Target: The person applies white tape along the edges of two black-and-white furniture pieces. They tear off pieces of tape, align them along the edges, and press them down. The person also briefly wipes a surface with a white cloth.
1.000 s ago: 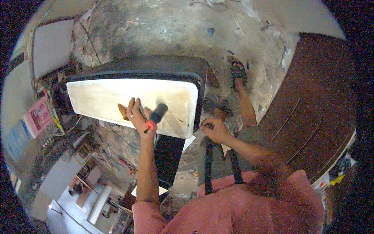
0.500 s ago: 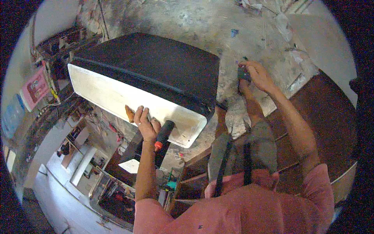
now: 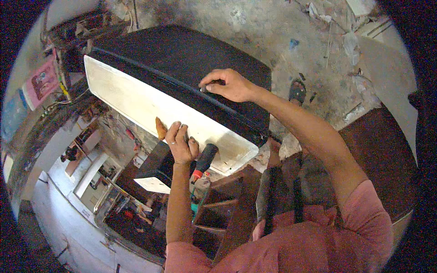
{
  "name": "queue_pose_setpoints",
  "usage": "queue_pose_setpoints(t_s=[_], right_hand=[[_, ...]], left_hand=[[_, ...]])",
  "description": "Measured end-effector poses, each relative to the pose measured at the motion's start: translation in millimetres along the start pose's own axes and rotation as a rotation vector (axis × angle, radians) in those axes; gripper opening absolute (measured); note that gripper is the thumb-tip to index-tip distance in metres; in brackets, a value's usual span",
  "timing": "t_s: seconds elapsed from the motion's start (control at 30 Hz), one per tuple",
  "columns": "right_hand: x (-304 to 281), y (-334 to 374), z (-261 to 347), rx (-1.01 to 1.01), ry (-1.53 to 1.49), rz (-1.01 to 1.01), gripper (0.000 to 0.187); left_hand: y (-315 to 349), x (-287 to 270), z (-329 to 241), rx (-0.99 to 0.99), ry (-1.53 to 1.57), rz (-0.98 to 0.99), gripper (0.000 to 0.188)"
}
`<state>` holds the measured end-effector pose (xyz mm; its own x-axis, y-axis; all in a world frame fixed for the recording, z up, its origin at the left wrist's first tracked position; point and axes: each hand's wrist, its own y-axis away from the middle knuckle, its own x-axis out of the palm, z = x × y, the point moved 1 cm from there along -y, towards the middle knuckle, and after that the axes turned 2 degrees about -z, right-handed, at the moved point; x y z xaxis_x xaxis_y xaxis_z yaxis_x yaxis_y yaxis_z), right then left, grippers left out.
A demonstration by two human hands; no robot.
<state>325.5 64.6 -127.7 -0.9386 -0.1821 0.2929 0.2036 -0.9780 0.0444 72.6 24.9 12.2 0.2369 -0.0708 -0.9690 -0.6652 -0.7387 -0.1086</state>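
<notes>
A black box-like piece [image 3: 191,54] with a padded-looking edge stands before me, a cream-white panel [image 3: 132,98] along its near side. My left hand [image 3: 182,145] rests on that panel's lower part, its fingers extended over the surface. Beside those fingers is a pointed brown piece [image 3: 160,128]. A black cylinder with a red end [image 3: 207,157] juts out just right of the hand. Over the box's dark near edge is my right hand [image 3: 230,85], thumb and fingers pinched together. Something small and pale shows at the fingertips, too small to name.
A dark block with a white end [image 3: 157,170] stands below the panel. Brown wooden boards [image 3: 378,150] lie to the right. Scraps and a blue bit [image 3: 294,43] litter the concrete floor. A person [image 3: 148,211] is partly visible at lower left.
My right hand has swung left from above the floor to the box's near edge. The left hand stays on the panel. The view has shifted slightly.
</notes>
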Motion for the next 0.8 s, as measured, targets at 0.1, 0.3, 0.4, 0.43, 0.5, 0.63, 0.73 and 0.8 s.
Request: queue_pose_setpoints(t_s=[0.1, 0.3, 0.4, 0.43, 0.5, 0.63, 0.73, 0.8], right_hand=[[-0.5, 5.7, -4.1, -0.054, 0.109, -0.003, 0.024], [0.2, 10.4, -10.7, -0.036, 0.134, -0.043, 0.025], [-0.8, 11.4, -10.9, -0.043, 0.015, -0.058, 0.023], [-1.7, 12.3, -10.0, -0.027, 0.030, -0.087, 0.023], [-1.4, 13.3, -7.0, 0.021, 0.058, -0.148, 0.023], [0.1, 14.6, 1.2, -0.163, 0.161, -0.149, 0.018], [-3.8, 27.6, 6.5, -0.190, 0.157, -0.090, 0.018], [-13.7, 45.3, 12.4, -0.189, 0.136, -0.017, 0.018]], left_hand=[[2.7, 0.5, -0.3, -0.001, -0.024, -0.005, 0.042], [-0.3, 0.0, -2.0, -0.013, -0.003, 0.019, 0.041], [-4.0, 0.9, -2.8, 0.003, 0.019, 0.017, 0.039], [-6.2, 1.6, -1.0, 0.030, -0.008, -0.006, 0.042], [-6.4, 2.6, -1.1, 0.047, 0.017, -0.001, 0.041], [-3.7, 4.1, 0.4, 0.056, 0.016, -0.003, 0.040], [-1.8, 4.0, 0.9, 0.046, -0.017, 0.009, 0.040], [-1.6, 3.4, 0.7, 0.046, -0.029, 0.010, 0.041]])
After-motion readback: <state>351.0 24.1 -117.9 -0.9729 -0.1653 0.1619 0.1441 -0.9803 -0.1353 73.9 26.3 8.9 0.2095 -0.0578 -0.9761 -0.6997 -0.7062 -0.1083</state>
